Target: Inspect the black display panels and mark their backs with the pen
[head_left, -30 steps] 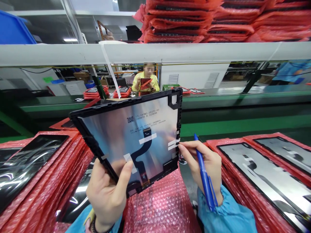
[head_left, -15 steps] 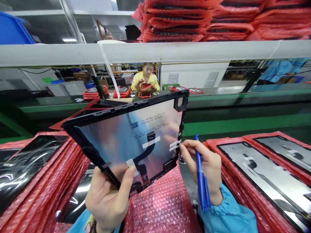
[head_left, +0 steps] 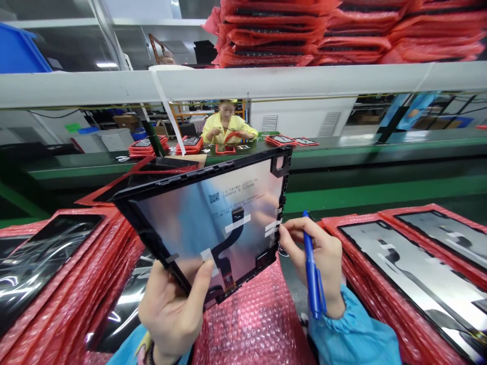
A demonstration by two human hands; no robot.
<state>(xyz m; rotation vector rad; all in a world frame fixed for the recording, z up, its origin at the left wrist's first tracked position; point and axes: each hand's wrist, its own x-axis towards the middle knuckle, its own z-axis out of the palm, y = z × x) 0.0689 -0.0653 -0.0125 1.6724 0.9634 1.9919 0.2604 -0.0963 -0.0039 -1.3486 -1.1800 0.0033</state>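
A tablet-sized display panel (head_left: 190,218) is held up, tilted, its silvery back towards me. It has a black frame, printed lettering, a dark ribbon cable (head_left: 228,246) and white tape strips. My left hand (head_left: 175,304) grips its lower left corner, thumb on the back near a piece of tape. A blue pen (head_left: 312,274) rests in my right hand (head_left: 317,253), lying between the fingers. Thumb and index fingertip of that hand pinch together at the panel's right edge, beside the white strips; whether they grip the edge I cannot tell.
Pink bubble wrap (head_left: 251,319) lies below the panel. Stacks of panels in red bubble bags flank it, left (head_left: 110,274) and right (head_left: 365,263). Overhead, a shelf (head_left: 114,86) carries more red-wrapped stacks (head_left: 274,35). A person in yellow (head_left: 228,126) works across the bench.
The panel's left end has swung slightly right and down, and my left hand has shifted a little right with it. My right hand stays at the panel's edge with the pen.
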